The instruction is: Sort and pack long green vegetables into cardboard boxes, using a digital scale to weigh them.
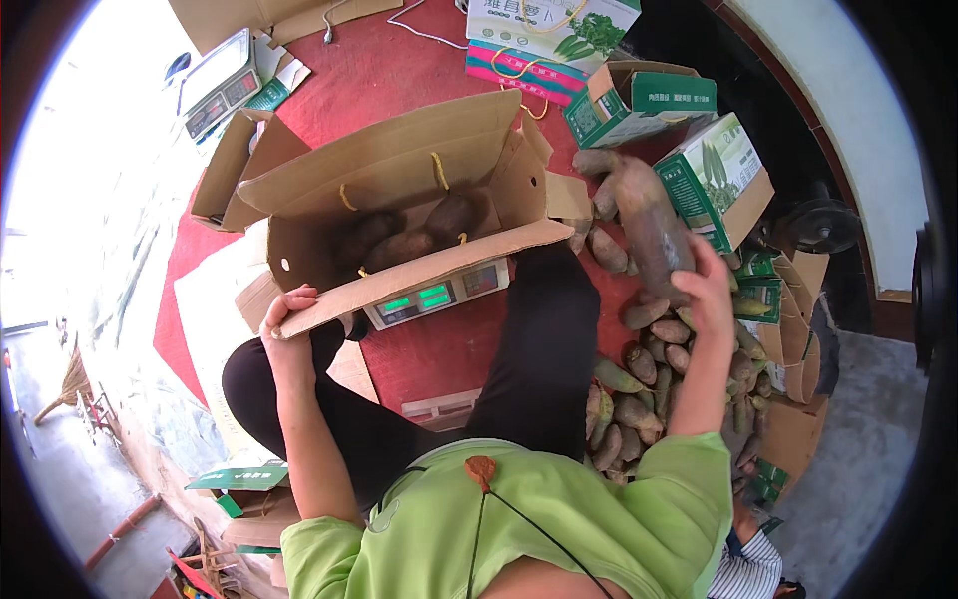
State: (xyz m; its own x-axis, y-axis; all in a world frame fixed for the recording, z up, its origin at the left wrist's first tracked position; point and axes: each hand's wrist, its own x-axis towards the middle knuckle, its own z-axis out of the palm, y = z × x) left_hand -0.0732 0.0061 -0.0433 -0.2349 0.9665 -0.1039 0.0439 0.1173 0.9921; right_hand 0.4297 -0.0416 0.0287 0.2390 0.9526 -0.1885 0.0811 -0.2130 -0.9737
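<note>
An open cardboard box (399,265) with yellow rope handles sits on a digital scale (434,297) between my legs, its green display lit. Inside lie a few dark, soil-covered radishes (404,250). My left hand (288,308) grips the near left corner of the box's flap, thumb on top. To the right of the box, my right hand (707,287) has its fingers around the lower end of a large muddy radish (649,222), raised above the heap and slightly blurred. Beneath it spreads a heap of radishes (639,411), some with greenish ends.
Green-and-white cartons (714,180) stand beyond the heap at the right, and a printed box (549,30) is at the far side. Another scale (222,85) rests at the far left on the red mat (344,75). Someone in a striped sleeve (746,571) is at lower right.
</note>
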